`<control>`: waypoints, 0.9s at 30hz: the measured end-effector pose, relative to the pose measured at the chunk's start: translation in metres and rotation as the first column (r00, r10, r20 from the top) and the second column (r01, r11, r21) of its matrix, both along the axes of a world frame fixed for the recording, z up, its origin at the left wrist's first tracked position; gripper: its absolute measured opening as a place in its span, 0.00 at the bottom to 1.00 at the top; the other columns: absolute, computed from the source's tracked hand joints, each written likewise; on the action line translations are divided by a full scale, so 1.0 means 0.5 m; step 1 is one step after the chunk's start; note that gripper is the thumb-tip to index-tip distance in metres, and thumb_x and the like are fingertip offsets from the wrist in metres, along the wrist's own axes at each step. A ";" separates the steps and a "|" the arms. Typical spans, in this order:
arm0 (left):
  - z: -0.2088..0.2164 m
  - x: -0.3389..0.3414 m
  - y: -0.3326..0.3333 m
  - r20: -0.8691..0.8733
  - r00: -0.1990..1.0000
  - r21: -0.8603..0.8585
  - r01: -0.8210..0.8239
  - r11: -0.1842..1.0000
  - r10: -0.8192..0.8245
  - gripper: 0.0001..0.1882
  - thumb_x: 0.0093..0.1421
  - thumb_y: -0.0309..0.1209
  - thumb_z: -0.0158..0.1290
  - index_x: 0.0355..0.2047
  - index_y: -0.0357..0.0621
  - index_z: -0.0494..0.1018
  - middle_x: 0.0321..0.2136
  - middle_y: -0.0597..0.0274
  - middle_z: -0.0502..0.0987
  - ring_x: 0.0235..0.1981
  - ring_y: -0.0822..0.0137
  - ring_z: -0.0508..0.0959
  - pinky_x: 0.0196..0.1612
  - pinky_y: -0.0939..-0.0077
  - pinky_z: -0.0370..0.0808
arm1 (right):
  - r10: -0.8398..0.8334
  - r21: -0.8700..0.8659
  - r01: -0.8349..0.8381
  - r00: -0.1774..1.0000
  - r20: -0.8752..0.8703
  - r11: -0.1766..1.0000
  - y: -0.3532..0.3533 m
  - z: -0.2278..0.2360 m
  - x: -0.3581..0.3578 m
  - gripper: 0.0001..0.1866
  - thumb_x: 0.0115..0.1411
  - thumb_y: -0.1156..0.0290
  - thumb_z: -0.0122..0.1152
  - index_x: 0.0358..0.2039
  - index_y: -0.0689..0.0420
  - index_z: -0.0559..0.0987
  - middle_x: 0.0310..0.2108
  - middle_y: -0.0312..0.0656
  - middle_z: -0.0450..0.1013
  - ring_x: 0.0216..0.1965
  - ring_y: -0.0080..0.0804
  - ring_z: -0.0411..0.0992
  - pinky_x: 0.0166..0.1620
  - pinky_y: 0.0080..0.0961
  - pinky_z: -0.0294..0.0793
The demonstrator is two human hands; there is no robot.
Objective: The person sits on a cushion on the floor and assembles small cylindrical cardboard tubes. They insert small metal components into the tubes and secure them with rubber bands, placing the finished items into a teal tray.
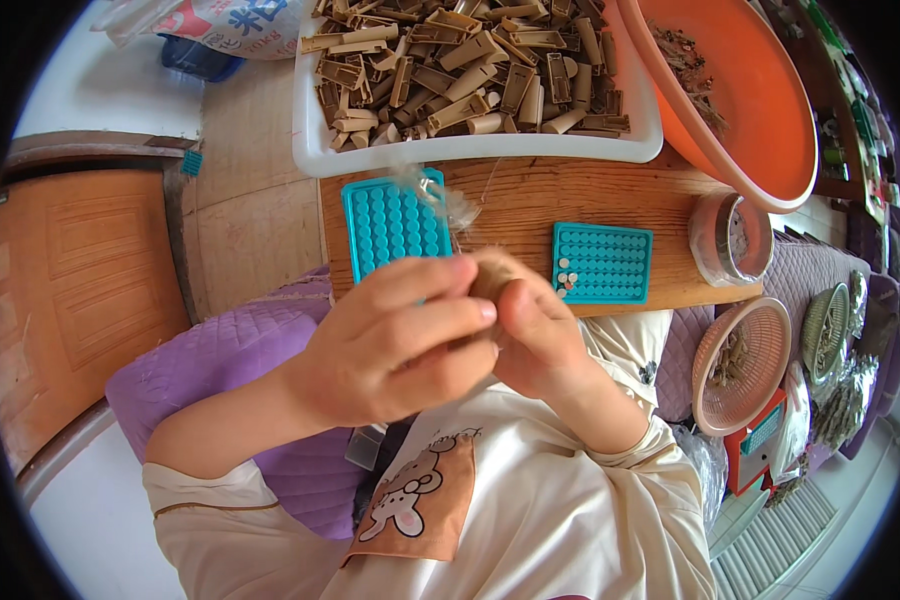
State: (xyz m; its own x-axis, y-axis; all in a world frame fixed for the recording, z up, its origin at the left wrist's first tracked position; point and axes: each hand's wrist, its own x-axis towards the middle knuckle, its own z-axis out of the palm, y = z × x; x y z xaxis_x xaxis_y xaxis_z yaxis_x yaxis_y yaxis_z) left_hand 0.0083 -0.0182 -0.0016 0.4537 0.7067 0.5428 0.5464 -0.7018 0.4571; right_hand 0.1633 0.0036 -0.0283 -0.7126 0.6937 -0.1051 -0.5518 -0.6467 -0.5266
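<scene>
My left hand and my right hand meet in front of my chest, fingers curled around a small brownish piece that is mostly hidden between them. Just beyond the hands, on a wooden board, lie two teal trays with rows of round holes: a full-looking left tray and a right tray with a few small pale pieces in one corner. A wisp of clear plastic lies over the left tray.
A white tub heaped with tan slotted pieces stands behind the board. An orange basin leans at the right, above a round clear container and a pink woven basket. A purple cushion lies at left.
</scene>
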 end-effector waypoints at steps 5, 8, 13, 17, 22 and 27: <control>0.015 -0.006 0.000 0.413 0.879 -0.675 0.122 0.728 0.236 0.35 0.39 0.40 0.64 0.44 0.41 0.60 0.40 0.56 0.64 0.46 0.60 0.66 0.47 0.63 0.65 | -0.217 0.414 0.133 0.963 0.163 0.901 0.004 -0.003 0.006 0.20 0.59 0.56 0.46 0.44 0.58 0.64 0.33 0.37 0.63 0.35 0.22 0.61 0.39 0.19 0.63; 0.015 0.005 -0.004 0.460 0.850 -0.790 0.260 0.555 0.257 0.40 0.39 0.48 0.63 0.46 0.39 0.59 0.39 0.57 0.66 0.41 0.66 0.69 0.41 0.72 0.69 | -0.324 0.631 0.090 0.908 0.265 0.770 -0.014 -0.001 -0.019 0.16 0.58 0.57 0.47 0.34 0.58 0.68 0.27 0.39 0.65 0.28 0.28 0.66 0.30 0.24 0.66; 0.003 0.008 -0.014 0.317 0.929 -0.681 0.084 0.728 0.189 0.27 0.42 0.41 0.61 0.38 0.39 0.65 0.31 0.55 0.71 0.33 0.62 0.74 0.36 0.74 0.72 | -0.614 0.891 0.106 0.759 0.214 0.441 -0.032 -0.027 -0.049 0.10 0.51 0.65 0.56 0.26 0.57 0.68 0.20 0.41 0.66 0.19 0.37 0.66 0.23 0.28 0.65; -0.004 0.011 -0.026 0.299 0.946 -0.598 0.084 0.797 0.125 0.26 0.43 0.38 0.60 0.40 0.40 0.64 0.34 0.53 0.71 0.34 0.58 0.74 0.38 0.71 0.72 | -0.628 0.919 0.136 0.766 0.141 0.371 -0.041 -0.039 -0.047 0.09 0.50 0.67 0.57 0.25 0.57 0.69 0.20 0.41 0.66 0.19 0.38 0.66 0.23 0.28 0.65; 0.010 0.009 -0.011 0.147 0.989 -0.654 0.099 0.750 -0.002 0.32 0.47 0.41 0.58 0.48 0.42 0.59 0.42 0.53 0.69 0.42 0.55 0.72 0.45 0.68 0.70 | -0.583 0.953 -0.017 0.788 0.198 0.301 -0.019 -0.051 0.000 0.11 0.48 0.66 0.60 0.29 0.58 0.71 0.23 0.42 0.69 0.23 0.38 0.68 0.26 0.28 0.67; 0.021 -0.001 -0.016 0.009 0.994 -0.790 0.072 0.609 -0.106 0.30 0.49 0.39 0.55 0.49 0.41 0.58 0.50 0.51 0.61 0.49 0.55 0.65 0.48 0.66 0.67 | -0.937 0.929 -0.121 -0.033 0.347 0.348 -0.005 -0.112 0.266 0.08 0.53 0.78 0.48 0.34 0.62 0.72 0.32 0.43 0.70 0.29 0.27 0.68 0.32 0.22 0.68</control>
